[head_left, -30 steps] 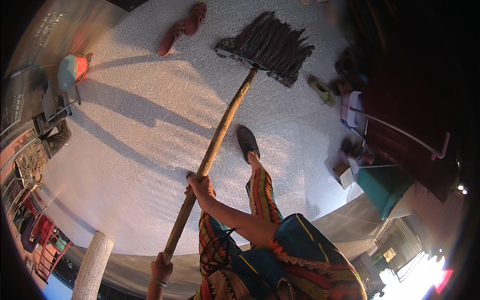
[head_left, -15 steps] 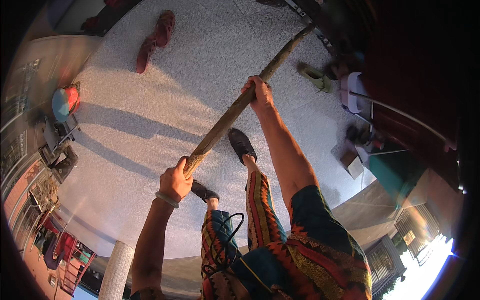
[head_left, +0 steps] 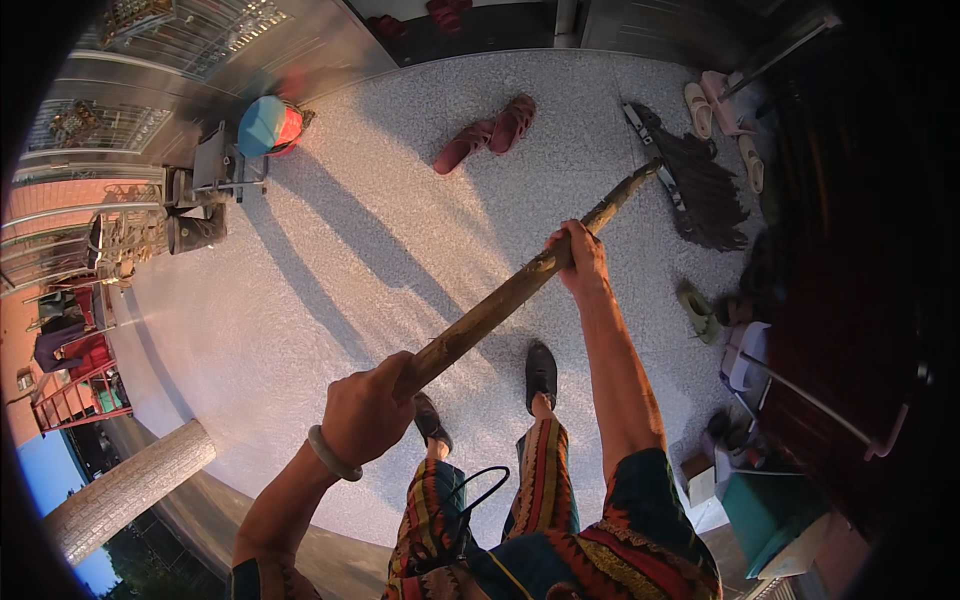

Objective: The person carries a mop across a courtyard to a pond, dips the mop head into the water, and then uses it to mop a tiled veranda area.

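Note:
A broom's rough wooden handle (head_left: 490,312) slants across the middle, from near left to far right. My left hand (head_left: 365,412), with a pale bangle at the wrist, is closed round its near end. Farther up the handle, my right hand (head_left: 581,258) has its fingers wrapped round it. The handle's far end meets a narrow black and white bar, from which a wide dark bristle head (head_left: 695,190) spreads over the floor.
Reddish sandals (head_left: 487,137) lie ahead on the speckled floor (head_left: 330,260). Pale shoes (head_left: 698,110) and a green shoe (head_left: 697,312) line the right side. A blue-and-red bucket (head_left: 270,127) stands far left, a stone pillar (head_left: 135,485) near left.
My view has turned right, bringing the bristle head fully into sight. My left hand appears larger and nearer, and both hands have kept their hold on the broom.

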`<action>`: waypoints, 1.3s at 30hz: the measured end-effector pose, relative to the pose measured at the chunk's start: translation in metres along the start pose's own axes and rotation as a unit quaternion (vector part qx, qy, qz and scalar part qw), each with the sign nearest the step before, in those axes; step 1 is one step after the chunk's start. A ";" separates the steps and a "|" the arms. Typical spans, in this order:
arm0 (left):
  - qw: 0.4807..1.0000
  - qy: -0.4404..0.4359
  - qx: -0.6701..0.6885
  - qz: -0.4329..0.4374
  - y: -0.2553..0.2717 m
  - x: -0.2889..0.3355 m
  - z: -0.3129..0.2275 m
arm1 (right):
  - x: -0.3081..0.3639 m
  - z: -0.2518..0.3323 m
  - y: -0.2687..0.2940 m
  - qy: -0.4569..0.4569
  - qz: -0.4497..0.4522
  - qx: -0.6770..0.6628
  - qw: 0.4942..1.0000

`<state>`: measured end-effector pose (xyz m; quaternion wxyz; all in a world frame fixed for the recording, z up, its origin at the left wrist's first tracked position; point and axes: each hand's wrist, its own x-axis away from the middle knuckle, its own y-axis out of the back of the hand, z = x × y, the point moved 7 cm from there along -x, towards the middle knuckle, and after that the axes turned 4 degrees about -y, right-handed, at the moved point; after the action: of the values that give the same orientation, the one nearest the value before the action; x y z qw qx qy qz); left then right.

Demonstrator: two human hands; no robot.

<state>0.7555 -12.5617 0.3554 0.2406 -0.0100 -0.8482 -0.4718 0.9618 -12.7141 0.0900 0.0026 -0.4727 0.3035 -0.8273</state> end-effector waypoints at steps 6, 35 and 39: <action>0.991 0.112 0.036 -0.061 0.025 0.016 0.044 | -0.053 -0.062 -0.107 -0.103 0.097 0.045 0.989; 0.912 0.317 0.254 -0.049 -0.108 0.322 0.161 | 0.149 -0.297 -0.097 -0.212 0.056 0.348 0.912; 0.902 0.289 0.305 -0.099 -0.107 0.205 0.146 | 0.061 -0.225 -0.155 -0.141 0.111 0.394 0.902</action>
<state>0.4905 -12.5465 0.2921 0.4190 0.2846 -0.8403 -0.1935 0.7957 -12.4925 0.1326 0.3227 -0.5078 -0.0001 -0.7987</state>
